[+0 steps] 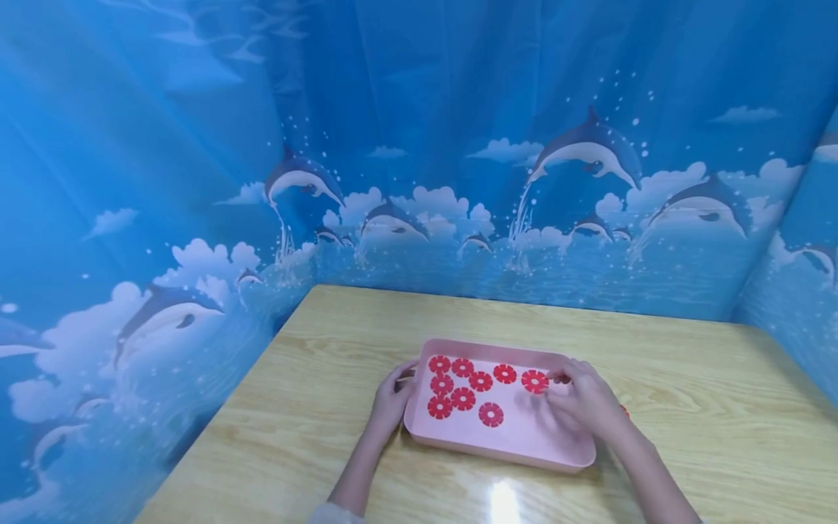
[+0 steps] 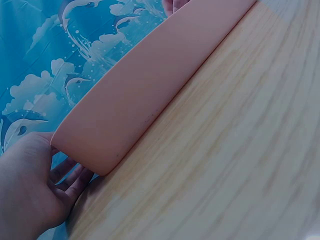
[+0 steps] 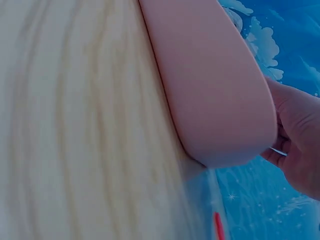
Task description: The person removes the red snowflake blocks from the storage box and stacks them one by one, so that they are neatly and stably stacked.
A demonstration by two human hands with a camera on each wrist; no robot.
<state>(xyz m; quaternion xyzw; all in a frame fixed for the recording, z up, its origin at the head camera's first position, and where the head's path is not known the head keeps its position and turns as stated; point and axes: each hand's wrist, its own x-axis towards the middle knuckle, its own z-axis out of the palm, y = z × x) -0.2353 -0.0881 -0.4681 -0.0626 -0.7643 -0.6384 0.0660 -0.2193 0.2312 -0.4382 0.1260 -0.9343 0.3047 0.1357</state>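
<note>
Left hand point(image 1: 390, 399): grips pink tray point(image 1: 484, 451)
Right hand point(image 1: 589, 400): by red disc point(image 1: 529, 383), pinch unclear
Risk: careless touch may shift disc

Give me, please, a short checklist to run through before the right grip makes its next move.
1. Pink tray resting on the table: ok.
2. Left grip steadying the tray's left end: ok.
3. Right grip holding a red disc: ok, apparently pinched at its edge.
4. Bare tray floor visible near the right grip: ok, though partly hidden.
5. Identity of the red item past the right grip: cannot tell, mostly hidden.
</note>
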